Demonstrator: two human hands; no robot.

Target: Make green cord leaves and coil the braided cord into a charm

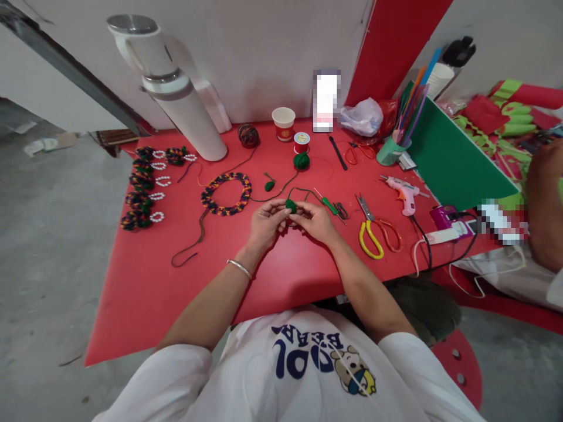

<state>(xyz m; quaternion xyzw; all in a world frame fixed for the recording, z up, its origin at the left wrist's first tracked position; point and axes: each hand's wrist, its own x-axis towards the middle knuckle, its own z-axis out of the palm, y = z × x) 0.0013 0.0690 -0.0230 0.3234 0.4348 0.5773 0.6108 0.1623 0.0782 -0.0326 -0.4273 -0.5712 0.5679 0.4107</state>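
Between the fingertips of both hands is a small green crocheted piece [291, 206]. My left hand [266, 223] pinches it from the left, and my right hand [314, 221] pinches it from the right. Green yarn runs from it toward a green yarn ball [301, 161] behind the hands. A finished-looking small green piece [269, 186] lies just beyond my left hand. To the right of my right hand rests a crochet hook with a green handle [329, 205]. A multicoloured crocheted ring [226, 194] lies flat on the left.
Yellow-and-orange-handled scissors [372, 231], a pink glue gun [407, 193] and a power strip [444, 235] with cables lie on the right of the red table [176, 305]. At the back stand a tall white flask [189, 111], a paper cup [284, 123] and a pen holder [393, 151]. Another person's arm [545, 205] is at far right.
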